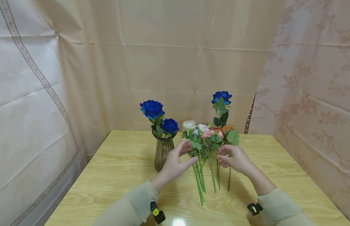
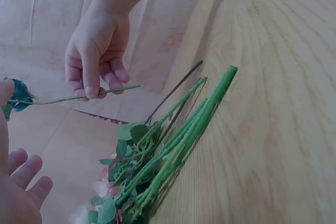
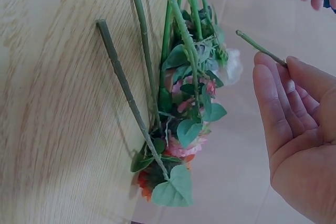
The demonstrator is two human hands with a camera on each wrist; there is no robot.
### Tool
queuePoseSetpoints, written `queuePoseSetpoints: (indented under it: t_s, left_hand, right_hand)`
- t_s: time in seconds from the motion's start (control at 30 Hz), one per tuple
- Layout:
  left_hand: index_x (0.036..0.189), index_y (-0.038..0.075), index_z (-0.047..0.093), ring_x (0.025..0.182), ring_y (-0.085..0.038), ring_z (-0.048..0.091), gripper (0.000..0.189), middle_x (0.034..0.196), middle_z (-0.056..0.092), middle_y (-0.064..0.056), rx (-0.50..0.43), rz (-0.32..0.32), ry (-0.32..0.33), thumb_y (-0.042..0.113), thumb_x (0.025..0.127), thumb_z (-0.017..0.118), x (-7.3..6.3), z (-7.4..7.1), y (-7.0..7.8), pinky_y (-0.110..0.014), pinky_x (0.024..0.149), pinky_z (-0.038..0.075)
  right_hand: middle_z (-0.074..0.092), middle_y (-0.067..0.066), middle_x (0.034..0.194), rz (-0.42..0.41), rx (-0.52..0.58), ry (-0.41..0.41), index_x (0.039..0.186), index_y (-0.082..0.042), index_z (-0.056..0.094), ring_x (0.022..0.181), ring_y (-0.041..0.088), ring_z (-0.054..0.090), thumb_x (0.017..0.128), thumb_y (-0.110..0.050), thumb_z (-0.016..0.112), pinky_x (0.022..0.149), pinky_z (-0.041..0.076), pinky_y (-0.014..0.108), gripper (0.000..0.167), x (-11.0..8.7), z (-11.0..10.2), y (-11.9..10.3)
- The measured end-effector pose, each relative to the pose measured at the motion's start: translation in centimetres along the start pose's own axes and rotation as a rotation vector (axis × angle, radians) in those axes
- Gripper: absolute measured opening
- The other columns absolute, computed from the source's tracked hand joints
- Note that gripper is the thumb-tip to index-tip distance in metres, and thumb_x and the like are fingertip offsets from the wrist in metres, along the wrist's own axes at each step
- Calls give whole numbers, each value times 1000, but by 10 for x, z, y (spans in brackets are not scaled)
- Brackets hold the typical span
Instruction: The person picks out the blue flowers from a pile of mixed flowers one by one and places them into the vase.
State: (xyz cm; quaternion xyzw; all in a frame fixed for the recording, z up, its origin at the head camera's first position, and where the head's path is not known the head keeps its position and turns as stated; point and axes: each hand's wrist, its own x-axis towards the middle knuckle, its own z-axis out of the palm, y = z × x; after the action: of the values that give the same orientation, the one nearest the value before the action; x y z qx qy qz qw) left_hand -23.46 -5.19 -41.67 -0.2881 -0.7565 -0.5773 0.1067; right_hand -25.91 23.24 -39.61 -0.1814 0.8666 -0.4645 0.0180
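My right hand (image 1: 234, 160) pinches the stem (image 3: 260, 46) of a blue rose (image 1: 221, 98) near its lower end, between thumb and fingers. The bloom stands upright above the table in the head view. Between the vase and the other flowers, my left hand (image 1: 175, 164) is raised with fingers spread and relaxed, holding nothing. Two more blue roses (image 1: 152, 110) stand in a ribbed, smoky glass vase (image 1: 163, 153) just left of that hand. Beyond and between both hands lies a bunch of artificial flowers (image 1: 207, 135), white, pink and orange, with green stems (image 2: 210, 108) pointing toward me.
A light wood-grain table (image 1: 115, 175) carries everything. Behind it hangs a beige cloth (image 1: 163, 69), with a patterned curtain (image 1: 313, 94) at the right and a pale one (image 1: 28, 119) at the left. Each sleeve end bears a black wrist camera (image 1: 157, 212).
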Motion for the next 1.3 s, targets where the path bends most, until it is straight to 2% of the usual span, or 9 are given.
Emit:
queuePoseSetpoints:
  t_s: [0.13,0.27,0.37,0.5,0.63,0.8,1.0,1.1,1.3]
  left_hand:
    - [156,21,37,131,-24,54,70,146,52,2,-1,-35,1,30,96,74,9,8,2,-43,111,43]
    - [156,21,37,131,-26,54,72,146,52,3,-9,-41,7,38,96,73,19,15,4,-48,110,44]
    - [156,19,38,130,-26,54,72,146,52,2,-13,-47,11,39,96,73,23,18,5,-51,108,44]
    - [154,16,41,127,-27,56,68,142,54,-1,-32,-27,39,35,97,72,30,22,6,-50,107,46]
    - [152,13,44,123,-33,58,64,136,58,-5,-63,2,68,29,97,72,38,24,9,-51,104,48]
    - [146,13,51,119,-33,59,55,131,60,-5,-79,-6,84,27,97,73,48,27,11,-52,101,50]
    - [132,15,61,112,-22,62,39,116,65,1,-54,-12,98,26,97,73,59,30,13,-39,94,55]
    - [130,14,63,108,-18,63,35,112,65,3,-35,-1,101,25,97,73,63,30,17,-32,90,56]
    - [132,11,63,105,-16,63,35,111,67,0,-35,9,93,23,99,70,68,30,23,-30,88,55]
  right_hand:
    - [66,13,99,-6,5,-1,111,2,64,77,30,73,98,-9,70,63,63,36,18,1,1,-1]
    - [66,14,99,-11,13,-7,112,3,64,77,29,73,98,-10,70,64,63,36,20,1,2,-2]
    - [66,14,99,-10,20,-12,112,4,64,78,34,73,98,-8,70,64,63,35,20,2,4,-3]
    - [66,14,99,-10,25,-15,110,3,64,80,39,72,97,-7,70,63,62,34,17,2,6,-4]
    - [66,14,98,-10,22,-23,110,3,65,78,36,72,97,-8,70,63,63,35,18,1,8,-6]
    - [67,13,96,-24,16,-34,111,4,65,77,36,73,97,-9,70,63,63,36,19,1,9,-7]
    - [68,12,96,-38,20,-46,111,5,65,77,36,73,98,-10,70,65,63,46,20,1,10,-8]
    - [67,12,96,-40,22,-53,110,5,65,77,35,73,98,-9,70,66,63,47,20,1,11,-8]
    - [67,12,97,-41,20,-57,108,1,66,77,32,73,97,-9,70,64,63,44,15,1,14,-11]
